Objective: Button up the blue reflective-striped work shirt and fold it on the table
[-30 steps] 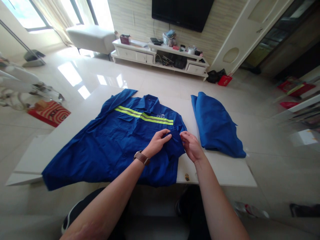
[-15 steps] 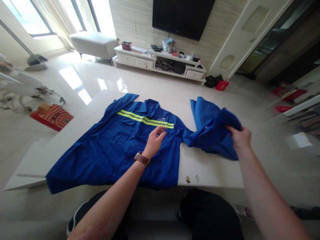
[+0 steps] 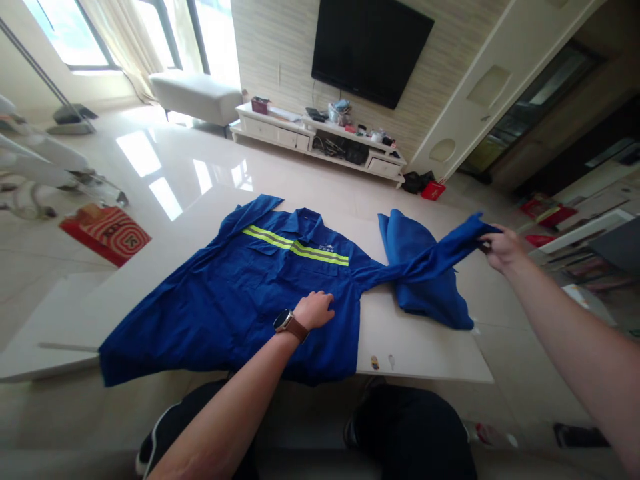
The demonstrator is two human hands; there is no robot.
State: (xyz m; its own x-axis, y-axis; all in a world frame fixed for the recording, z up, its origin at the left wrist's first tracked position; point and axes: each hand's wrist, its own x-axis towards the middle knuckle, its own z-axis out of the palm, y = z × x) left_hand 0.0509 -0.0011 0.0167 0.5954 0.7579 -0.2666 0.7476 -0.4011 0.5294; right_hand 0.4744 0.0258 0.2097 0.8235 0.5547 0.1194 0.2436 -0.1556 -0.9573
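A blue work jacket [image 3: 225,300] with a yellow-green and grey reflective stripe [image 3: 295,245] lies spread on the white table, front side up and collar away from me. My right hand [image 3: 505,248] is closed on the cuff end of one sleeve [image 3: 440,257], pulling it out to the right, raised above the table. My left hand [image 3: 314,311], with a watch on the wrist, rests palm down on the jacket's chest, its fingers slightly bent and gripping nothing. Beneath the stretched sleeve sits a folded blue cloth [image 3: 433,297].
The white table [image 3: 425,353] bears two small stickers near its front edge. A red paper bag [image 3: 107,233] stands on the floor at left. Farther back are a low white TV cabinet [image 3: 280,137], a wall television [image 3: 373,53] and a grey bench [image 3: 197,97].
My right hand has moved right and drawn the bunched sleeve out long. My left hand has come down from above the chest onto the jacket. The view has shifted slightly.
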